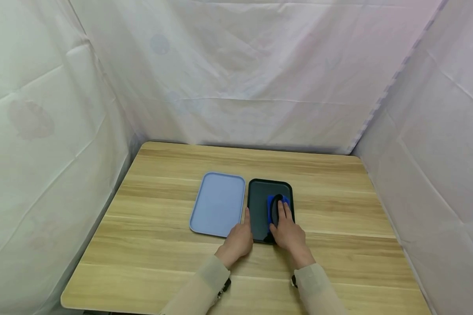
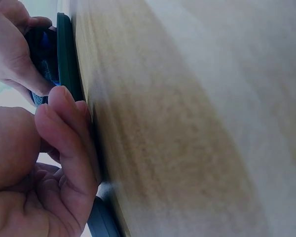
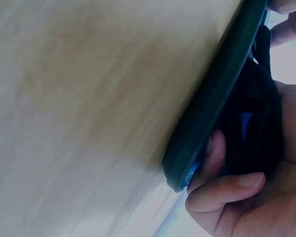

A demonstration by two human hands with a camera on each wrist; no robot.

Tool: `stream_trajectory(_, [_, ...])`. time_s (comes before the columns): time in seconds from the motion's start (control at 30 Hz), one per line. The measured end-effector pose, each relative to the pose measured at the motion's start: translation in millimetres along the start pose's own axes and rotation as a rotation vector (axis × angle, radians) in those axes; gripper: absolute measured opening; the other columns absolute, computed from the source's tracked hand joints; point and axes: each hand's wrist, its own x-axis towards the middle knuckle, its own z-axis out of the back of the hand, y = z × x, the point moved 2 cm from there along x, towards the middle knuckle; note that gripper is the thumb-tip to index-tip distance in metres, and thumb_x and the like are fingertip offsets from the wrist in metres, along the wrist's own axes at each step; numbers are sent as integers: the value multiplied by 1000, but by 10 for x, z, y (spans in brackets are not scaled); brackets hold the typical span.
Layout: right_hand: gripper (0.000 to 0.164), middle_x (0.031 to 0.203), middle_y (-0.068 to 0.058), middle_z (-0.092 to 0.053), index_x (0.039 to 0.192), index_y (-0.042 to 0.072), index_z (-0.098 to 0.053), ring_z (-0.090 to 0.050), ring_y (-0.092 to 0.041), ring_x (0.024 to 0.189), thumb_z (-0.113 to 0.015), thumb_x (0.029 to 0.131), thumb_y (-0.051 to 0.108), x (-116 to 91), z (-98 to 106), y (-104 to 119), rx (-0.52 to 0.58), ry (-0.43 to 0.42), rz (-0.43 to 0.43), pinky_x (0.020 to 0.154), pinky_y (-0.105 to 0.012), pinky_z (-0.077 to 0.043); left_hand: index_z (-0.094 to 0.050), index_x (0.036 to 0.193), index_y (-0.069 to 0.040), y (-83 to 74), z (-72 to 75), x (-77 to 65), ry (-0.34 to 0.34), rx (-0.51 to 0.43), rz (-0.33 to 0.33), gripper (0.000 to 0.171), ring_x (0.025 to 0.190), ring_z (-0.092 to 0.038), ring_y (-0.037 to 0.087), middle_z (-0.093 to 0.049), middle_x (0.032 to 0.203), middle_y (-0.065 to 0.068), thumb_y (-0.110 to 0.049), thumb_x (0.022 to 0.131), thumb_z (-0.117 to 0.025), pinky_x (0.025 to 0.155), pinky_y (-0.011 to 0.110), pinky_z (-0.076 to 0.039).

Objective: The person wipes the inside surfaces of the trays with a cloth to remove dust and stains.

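In the head view my right hand [image 1: 289, 234] holds a blue scrub brush with a black arched handle [image 1: 275, 211], which lies on the right part of a dark green tray [image 1: 257, 218]. The right wrist view shows fingers curled around the brush handle [image 3: 254, 123] by the rim of the tray [image 3: 202, 108]. My left hand [image 1: 239, 238] is at the tray's near left corner, its index finger stretched along the left rim. Loosely bent fingers of that hand [image 2: 71, 143] rest low beside the tray edge [image 2: 68, 54] in the left wrist view.
A light blue tray [image 1: 218, 203] lies just left of the dark one, a narrow gap between them. Both sit on a wood-grain table [image 1: 153, 245]. White cloth hangings [image 1: 236, 74] enclose the table's back and sides.
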Motion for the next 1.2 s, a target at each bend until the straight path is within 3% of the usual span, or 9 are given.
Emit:
stream_trajectory(0.5, [89,175,-15,-10,169,16,-5,-60,-29,67,-61,102,38,132,80,23,2,39,-7,59,-45,-49,-3,166,0,2,8,25,21,32,13,90,52,-52,16,-57,61,5,-11,100,-64,53,31,-46])
stream_trajectory(1.2, [90,175,-15,-5,169,17,-3,-61,-28,69,-60,103,37,359,173,51,12,83,-29,64,-47,-50,-2,166,-1,17,-18,46,29,-12,13,92,47,-49,15,-54,56,2,-6,98,-64,46,28,-42])
